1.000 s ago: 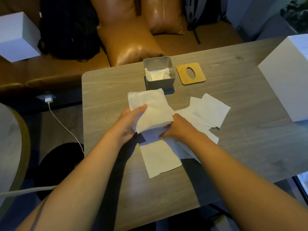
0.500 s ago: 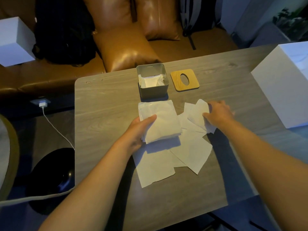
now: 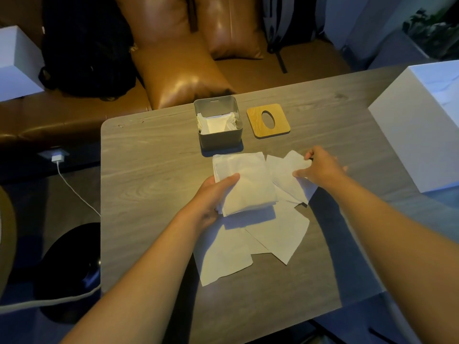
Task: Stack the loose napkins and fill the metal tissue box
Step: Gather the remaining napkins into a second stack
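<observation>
Right hand (image 3: 321,167) now pinching loose napkin (image 3: 288,175)

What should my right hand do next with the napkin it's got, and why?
Probably lift that loose napkin and lay it on the stack in your left hand. Your right hand already pinches it, and more sheets lie unstacked on the table.

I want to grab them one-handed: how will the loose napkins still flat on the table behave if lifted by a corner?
Likely floppy: the napkin pinched by the right hand already bends. The loose napkins look thin and light, so probably easy to disturb. They overlap, so one may drag a neighbour.
</observation>
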